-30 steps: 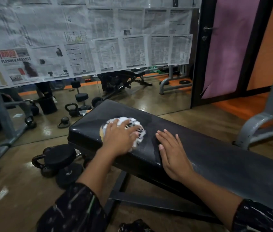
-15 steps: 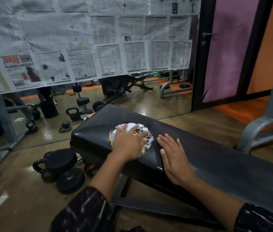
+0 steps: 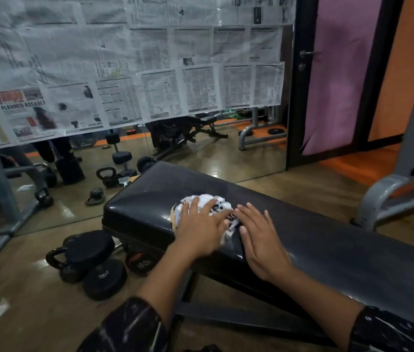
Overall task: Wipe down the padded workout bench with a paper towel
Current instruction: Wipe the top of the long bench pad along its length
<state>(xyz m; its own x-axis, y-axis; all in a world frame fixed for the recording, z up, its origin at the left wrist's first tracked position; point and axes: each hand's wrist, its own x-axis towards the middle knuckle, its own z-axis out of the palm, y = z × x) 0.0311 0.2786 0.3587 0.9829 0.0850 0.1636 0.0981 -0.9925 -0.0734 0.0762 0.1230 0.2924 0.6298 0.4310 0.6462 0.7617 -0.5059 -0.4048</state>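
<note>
Under the left hand: crumpled paper towel, white w/ dark print, lying on the black padded bench near its left end. Since 1 s ago the towel and left hand have slid rightward along the pad, closing the gap to the right hand; towel edge now touches or nearly touches the right fingertips. Judged: wiping stroke in progress, left-end portion covered, long stretch to the right of both hands not yet reached.

Left hand: fingers spread, nearly flat, pressing down on the towel, not clenched round it. Right hand: flat, fingers straight and together, palm resting on the pad just beside the towel, holding nothing; prob. bracing.

Left of and below the hands: kettlebell and dumbbells on the floor. Beyond: mirror w/ newspaper sheets taped over it.
</note>
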